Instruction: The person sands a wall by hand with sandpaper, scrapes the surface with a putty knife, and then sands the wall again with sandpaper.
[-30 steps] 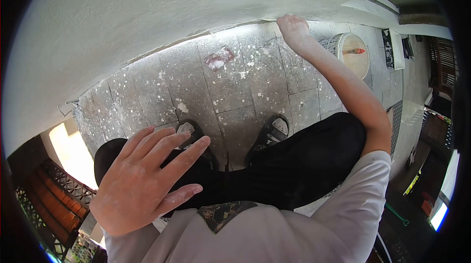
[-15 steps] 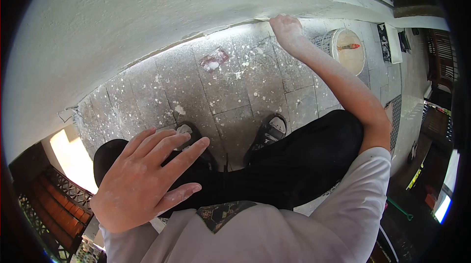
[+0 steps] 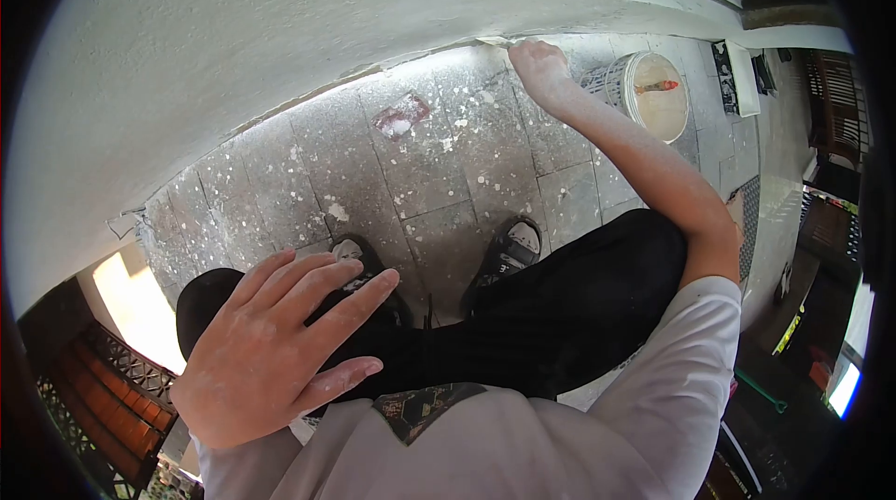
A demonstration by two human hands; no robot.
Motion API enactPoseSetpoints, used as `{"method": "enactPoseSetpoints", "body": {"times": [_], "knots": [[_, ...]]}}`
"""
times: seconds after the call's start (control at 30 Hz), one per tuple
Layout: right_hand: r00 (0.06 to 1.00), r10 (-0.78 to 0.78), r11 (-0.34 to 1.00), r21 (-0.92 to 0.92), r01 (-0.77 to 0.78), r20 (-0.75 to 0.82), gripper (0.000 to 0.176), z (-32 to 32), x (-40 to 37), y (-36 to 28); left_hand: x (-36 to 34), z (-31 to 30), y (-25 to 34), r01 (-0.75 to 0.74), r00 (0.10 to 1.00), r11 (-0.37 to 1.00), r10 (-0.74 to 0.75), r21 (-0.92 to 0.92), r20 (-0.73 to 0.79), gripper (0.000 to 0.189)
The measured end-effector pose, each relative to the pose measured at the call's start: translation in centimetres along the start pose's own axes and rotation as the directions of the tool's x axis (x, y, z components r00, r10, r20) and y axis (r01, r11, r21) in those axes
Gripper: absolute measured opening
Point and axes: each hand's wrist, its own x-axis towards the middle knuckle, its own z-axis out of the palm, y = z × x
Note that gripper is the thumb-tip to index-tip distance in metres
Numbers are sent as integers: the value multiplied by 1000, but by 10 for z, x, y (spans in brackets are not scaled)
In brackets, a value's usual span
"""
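Your right hand is at the wall's bottom edge, where it meets the tiled floor.
Its fingers are curled in against that edge, and you cannot tell whether they pinch anything. Near that forearm stands a bucket with a brush lying in it. Your left hand lies flat on your left knee, fingers spread wide and holding nothing. Beyond the knees, your shoes rest on the paint-speckled tiles, and a reddish patch lies near the wall.
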Motion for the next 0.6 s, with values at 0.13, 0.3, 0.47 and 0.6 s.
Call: {"method": "enactPoseSetpoints", "body": {"times": [0.13,0.3,0.47,0.6], "knots": [[998,-34,999,14,35,-55,19,-15,2,9,-2,4,-1,58,998,998,-58,-7,-26,58],[996,51,998,-26,-53,-79,15,2,2,12,-1,2,0,18,1000,1000,-18,4,0,58],[991,5,999,47,1,-136,19,-16,0,22,-2,2,-1,56,998,998,-57,-19,-22,58],[995,8,1000,20,-6,-103,17,4,4,18,0,3,1,32,999,999,-32,37,-11,58]]}}
